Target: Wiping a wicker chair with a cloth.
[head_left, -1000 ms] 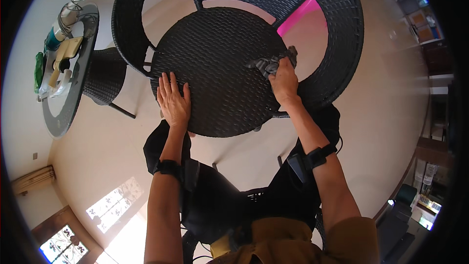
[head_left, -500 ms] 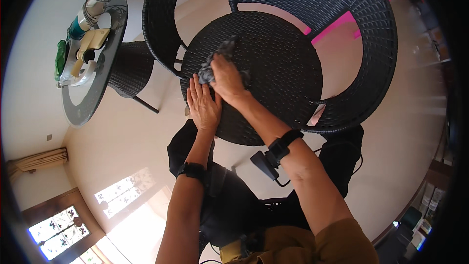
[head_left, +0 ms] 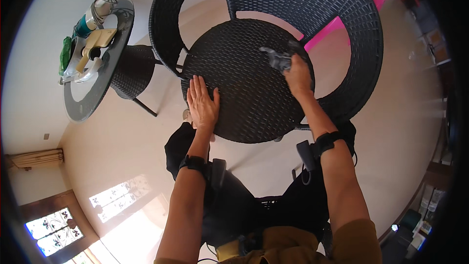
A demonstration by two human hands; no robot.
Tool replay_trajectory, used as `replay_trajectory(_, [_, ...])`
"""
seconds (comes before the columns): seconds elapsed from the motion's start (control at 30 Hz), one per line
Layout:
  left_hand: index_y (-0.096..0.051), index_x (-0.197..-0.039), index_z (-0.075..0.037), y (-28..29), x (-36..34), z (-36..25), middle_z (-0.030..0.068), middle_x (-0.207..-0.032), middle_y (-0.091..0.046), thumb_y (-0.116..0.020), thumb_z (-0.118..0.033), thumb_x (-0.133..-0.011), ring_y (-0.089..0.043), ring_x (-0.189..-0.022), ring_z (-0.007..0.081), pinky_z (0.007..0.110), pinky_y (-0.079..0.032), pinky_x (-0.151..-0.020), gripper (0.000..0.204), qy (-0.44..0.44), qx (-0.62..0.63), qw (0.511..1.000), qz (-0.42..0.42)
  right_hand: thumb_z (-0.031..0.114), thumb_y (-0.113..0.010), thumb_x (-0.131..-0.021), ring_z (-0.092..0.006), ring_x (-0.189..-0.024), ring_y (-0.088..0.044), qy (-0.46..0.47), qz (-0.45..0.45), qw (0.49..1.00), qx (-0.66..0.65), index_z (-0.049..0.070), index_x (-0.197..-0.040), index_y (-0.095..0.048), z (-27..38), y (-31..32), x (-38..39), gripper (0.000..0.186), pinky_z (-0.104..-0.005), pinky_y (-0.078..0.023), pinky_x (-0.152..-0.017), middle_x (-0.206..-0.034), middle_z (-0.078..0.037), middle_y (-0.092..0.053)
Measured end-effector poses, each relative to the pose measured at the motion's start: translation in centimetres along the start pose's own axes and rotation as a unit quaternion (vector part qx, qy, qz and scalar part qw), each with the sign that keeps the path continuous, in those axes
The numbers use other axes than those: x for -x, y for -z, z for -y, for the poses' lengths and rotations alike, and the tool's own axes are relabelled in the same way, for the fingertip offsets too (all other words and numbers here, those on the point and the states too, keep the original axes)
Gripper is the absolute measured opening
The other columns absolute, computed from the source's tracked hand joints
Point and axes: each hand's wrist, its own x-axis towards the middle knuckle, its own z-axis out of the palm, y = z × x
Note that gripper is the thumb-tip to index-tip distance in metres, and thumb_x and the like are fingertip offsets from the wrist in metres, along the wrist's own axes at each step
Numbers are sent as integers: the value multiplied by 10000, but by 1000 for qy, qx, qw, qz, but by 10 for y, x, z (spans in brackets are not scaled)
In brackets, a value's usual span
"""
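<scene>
Grey cloth (head_left: 279, 60) partly under right hand (head_left: 298, 76)

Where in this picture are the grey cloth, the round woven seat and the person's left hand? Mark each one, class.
Grey cloth (head_left: 277, 60): head view, on its crumpled, uncovered part.
Round woven seat (head_left: 249, 93): head view, on its bare middle.
Left hand (head_left: 203, 108): head view, on its back.

no legible text, labels, brands, numbers, signs
</scene>
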Motion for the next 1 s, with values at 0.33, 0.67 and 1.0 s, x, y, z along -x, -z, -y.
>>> replay_trajectory(0.33, [-320, -1393, 52, -3, 1, -1, 193, -1471, -301, -395, -383, -954, -239, -1392, 285, 401, -161, -1144, 622, 1, 14, 1000, 8, 12, -738, -654, -398, -981, -552, -28, -50, 988, 140, 6, -1003, -491, -3, 9, 29, 428, -438, -461, -842, -1111, -189, -531])
replay_trajectory(0.67, [-346, -1386, 42, -7, 0, -3, 174, -1489, -280, -402, -343, -938, -188, -1412, 280, 401, -126, -1153, 593, 2, 2, 1000, 8, 14, -700, -670, -372, -1009, -564, 274, -24, 959, -67, 3, -1004, -501, 147, -90, 56, 389, -427, -470, -857, -1151, -184, -561])
replay_trajectory(1.0, [-344, -1397, 11, -2, -3, -7, 148, -1487, -294, -420, -328, -942, -209, -1403, 296, 421, -133, -1153, 573, 14, -38, 999, 23, 78, -545, -801, -286, -925, -612, 305, -70, 948, -56, 31, -906, -572, 163, -135, -16, 119, -393, -478, -843, -1016, -143, -622])
